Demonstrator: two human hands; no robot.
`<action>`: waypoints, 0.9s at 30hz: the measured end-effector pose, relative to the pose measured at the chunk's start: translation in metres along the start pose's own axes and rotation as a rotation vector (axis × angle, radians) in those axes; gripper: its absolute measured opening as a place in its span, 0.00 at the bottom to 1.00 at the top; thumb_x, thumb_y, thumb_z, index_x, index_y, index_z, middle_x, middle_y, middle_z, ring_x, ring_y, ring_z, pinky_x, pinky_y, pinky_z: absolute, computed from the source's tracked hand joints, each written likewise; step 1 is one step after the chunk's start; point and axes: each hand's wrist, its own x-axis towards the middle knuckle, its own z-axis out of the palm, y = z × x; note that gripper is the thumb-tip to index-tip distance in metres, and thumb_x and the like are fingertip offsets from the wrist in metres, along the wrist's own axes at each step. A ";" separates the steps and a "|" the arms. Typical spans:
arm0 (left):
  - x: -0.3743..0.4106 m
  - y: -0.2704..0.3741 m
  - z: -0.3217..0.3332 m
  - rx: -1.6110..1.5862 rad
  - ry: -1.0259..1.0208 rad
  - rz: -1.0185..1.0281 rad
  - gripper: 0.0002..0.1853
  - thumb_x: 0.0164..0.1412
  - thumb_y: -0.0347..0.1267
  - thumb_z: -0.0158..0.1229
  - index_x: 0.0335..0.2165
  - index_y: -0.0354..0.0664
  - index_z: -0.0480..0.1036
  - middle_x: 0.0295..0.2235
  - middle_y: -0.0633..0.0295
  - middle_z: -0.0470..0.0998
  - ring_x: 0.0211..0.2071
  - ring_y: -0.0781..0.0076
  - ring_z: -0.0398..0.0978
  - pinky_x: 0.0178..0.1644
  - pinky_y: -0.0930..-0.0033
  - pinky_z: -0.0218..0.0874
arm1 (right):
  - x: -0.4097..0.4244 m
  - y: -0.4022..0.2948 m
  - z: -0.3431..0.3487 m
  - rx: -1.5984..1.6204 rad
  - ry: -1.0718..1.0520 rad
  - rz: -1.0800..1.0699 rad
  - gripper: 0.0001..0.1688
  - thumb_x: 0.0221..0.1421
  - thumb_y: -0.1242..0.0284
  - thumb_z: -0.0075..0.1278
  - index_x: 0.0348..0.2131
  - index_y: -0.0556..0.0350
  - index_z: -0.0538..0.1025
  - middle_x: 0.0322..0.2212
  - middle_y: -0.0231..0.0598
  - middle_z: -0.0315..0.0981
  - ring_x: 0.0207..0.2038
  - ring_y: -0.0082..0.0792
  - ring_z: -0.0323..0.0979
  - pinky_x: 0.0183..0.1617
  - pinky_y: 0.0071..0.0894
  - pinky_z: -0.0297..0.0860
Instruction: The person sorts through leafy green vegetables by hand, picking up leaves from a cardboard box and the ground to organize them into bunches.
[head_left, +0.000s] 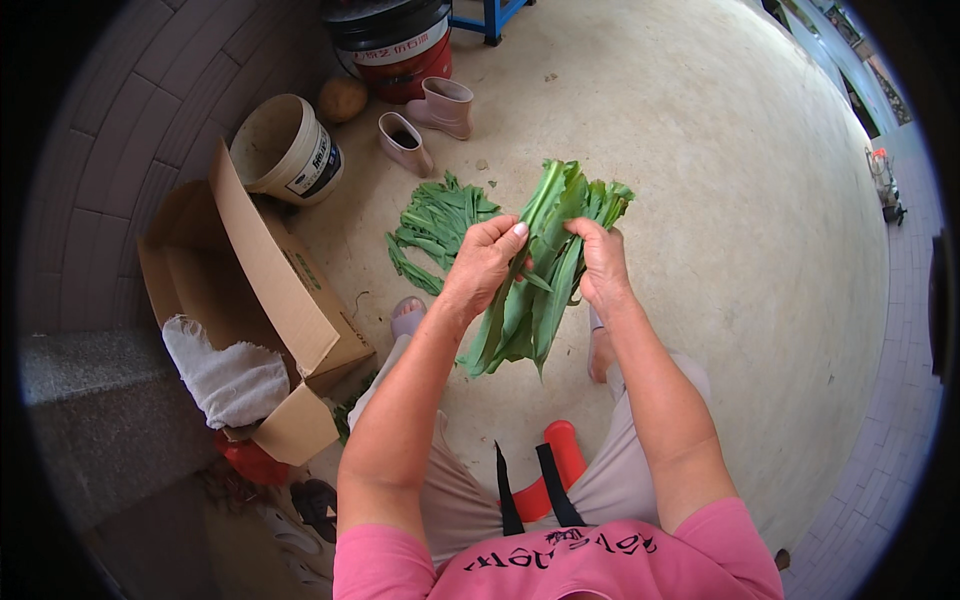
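Note:
A bunch of long green leafy vegetables (536, 300) hangs between my two hands, its cut stem ends up and the leaf tips down. On the bunch's left side my left hand (486, 255) pinches leaves between thumb and fingers. My right hand (602, 259) grips the stems on the right side, its thumb on top; its fingers are partly hidden behind the leaves. Beyond my left hand, a pile of similar green leaves (442, 217) lies on the concrete floor.
To the left stand an open cardboard box (277, 277) with a grey cloth (229, 382) over its edge and a white plastic bucket (289, 154). Pink rubber boots (446, 109), a round brown object (343, 100) and a red lidded bucket (405, 71) are farther back. A red seat (564, 450) shows between my legs.

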 end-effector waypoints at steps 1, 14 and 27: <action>0.000 -0.001 0.002 0.033 -0.005 0.002 0.07 0.56 0.32 0.48 0.28 0.39 0.68 0.21 0.69 0.69 0.20 0.83 0.66 0.23 0.81 0.59 | -0.001 0.000 0.001 0.009 -0.004 0.009 0.08 0.38 0.80 0.47 0.26 0.66 0.71 0.22 0.37 0.69 0.22 0.28 0.68 0.27 0.27 0.66; 0.008 -0.022 -0.001 0.043 0.126 0.100 0.06 0.54 0.27 0.49 0.31 0.35 0.67 0.25 0.69 0.68 0.27 0.84 0.61 0.33 0.81 0.54 | -0.001 0.002 0.001 0.068 -0.079 0.046 0.10 0.37 0.81 0.47 0.27 0.65 0.71 0.23 0.37 0.70 0.22 0.28 0.69 0.26 0.27 0.67; 0.011 -0.030 -0.005 0.083 0.187 0.124 0.06 0.55 0.29 0.50 0.31 0.37 0.69 0.24 0.73 0.68 0.27 0.87 0.61 0.33 0.84 0.54 | -0.002 0.003 0.000 0.064 -0.153 0.087 0.09 0.37 0.81 0.48 0.26 0.65 0.71 0.23 0.38 0.70 0.23 0.29 0.69 0.27 0.27 0.68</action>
